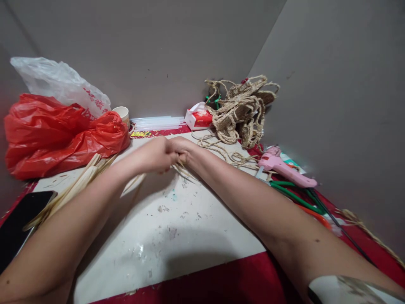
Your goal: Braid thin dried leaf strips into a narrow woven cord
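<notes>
My two hands meet over the far middle of a white board (190, 219). Closed and slightly blurred, my left hand (158, 155) presses against the right one. The fingers of my right hand (181, 147) are curled in. Thin, pale dried husk strips (185, 172) come out from under both hands, and their gripped part is hidden between the fingers. More dried husk leaves (84, 177) lie in a bundle beyond my left forearm.
A red plastic bag (63, 135), paper cup (122, 114), glue sticks (158, 123) and tissue pack (198, 117) line the back. Braided cord (240, 109) is heaped at back right, near a pink glue gun (284, 168) and green-handled scissors (294, 194). A phone (22, 219) lies left.
</notes>
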Tool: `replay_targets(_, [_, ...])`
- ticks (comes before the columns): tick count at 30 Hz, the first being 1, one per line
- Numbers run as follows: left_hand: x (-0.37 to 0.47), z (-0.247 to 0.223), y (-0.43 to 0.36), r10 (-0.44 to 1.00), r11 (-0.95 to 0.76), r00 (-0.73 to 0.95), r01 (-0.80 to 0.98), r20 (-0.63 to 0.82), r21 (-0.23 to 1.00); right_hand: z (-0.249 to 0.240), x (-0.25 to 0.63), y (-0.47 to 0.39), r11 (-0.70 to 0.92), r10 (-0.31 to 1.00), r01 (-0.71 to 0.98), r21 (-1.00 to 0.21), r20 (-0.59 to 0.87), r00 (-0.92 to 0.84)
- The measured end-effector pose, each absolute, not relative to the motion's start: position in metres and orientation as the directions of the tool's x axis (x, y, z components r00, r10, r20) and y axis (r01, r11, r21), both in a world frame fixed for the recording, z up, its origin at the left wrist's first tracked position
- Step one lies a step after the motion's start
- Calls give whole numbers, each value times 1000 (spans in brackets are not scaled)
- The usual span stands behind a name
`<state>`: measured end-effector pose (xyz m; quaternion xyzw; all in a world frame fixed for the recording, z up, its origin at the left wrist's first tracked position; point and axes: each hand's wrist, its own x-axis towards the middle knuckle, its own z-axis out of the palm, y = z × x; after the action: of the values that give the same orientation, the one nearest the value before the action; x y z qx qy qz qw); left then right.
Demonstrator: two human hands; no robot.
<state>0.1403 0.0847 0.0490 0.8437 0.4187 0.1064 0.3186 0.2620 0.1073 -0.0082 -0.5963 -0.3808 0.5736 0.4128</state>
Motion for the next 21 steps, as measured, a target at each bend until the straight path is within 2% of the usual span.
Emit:
replay_targets(1, [136, 51, 93, 817, -380, 575, 601, -50, 703, -7, 265, 107, -397, 918, -19, -918, -397, 16])
replay_targets(3, [130, 47, 112, 930, -275, 354, 488, 100, 829, -4, 270, 108, -475, 879, -52, -879, -470, -75])
replay_targets(4, [129, 41, 120, 960, -175, 275, 433, 55, 884, -3, 272, 109, -506, 860, -80, -859, -497, -115])
replay_targets(5, [129, 34, 126, 961, -27, 265, 372, -78, 928, -3, 273, 110, -534, 843, -113, -838, -516, -152])
replay_targets(7, [132, 19, 133, 887, 234, 338, 258, -314, 937, -4, 275, 111, -569, 818, -170, -804, -533, -218])
replay_targets(9, [137, 8, 133, 791, 379, 438, 199, -428, 904, -5, 276, 112, -583, 806, -184, -791, -535, -255])
replay_targets(12, [140, 2, 131, 747, 389, 516, 171, -419, 905, -4, 279, 111, -603, 784, -144, -785, -550, -287])
replay_targets(16, [136, -1, 133, 795, 257, 499, 238, -344, 937, 0, 286, 109, -576, 782, -73, -814, -523, -340])
replay_targets(19, [135, -4, 135, 843, 163, 453, 298, -290, 940, 0, 289, 108, -513, 796, 24, -858, -486, -361])
replay_targets(21, [136, -6, 134, 860, 109, 442, 329, -255, 938, 0, 290, 107, -426, 839, 128, -896, -444, -316])
